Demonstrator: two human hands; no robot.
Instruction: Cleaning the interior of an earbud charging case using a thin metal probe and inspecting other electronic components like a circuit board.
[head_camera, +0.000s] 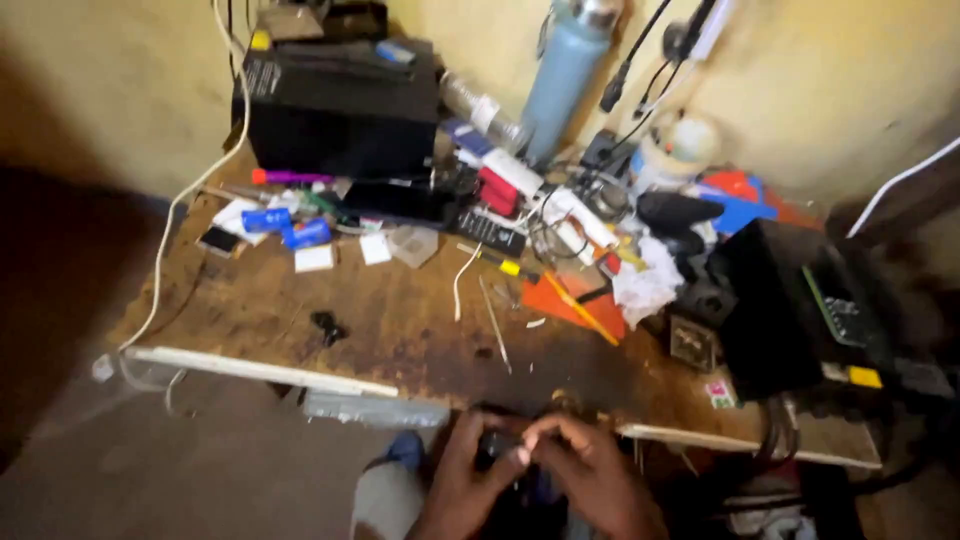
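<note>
Head view shows 2 hands at the bottom centre of the frame, just below the near edge of the wooden table (400, 310). The left hand (462, 485) and the right hand (590, 480) are pressed together, fingers curled around 1 small dark gadget (497, 447) held between them; it is too blurred to name. Work on it looks to be under way, not finished: the gadget sits off the table, gripped on both sides, and nothing shows it opened or closed up.

Counting what is clear: 1 big black box (340, 110) at upper left, 1 blue-grey bottle (565, 75) at top centre, 2 small blue packs (285, 226) left of centre, 1 orange sheet (570, 300) at centre, 1 black case (790, 300) at right.
</note>
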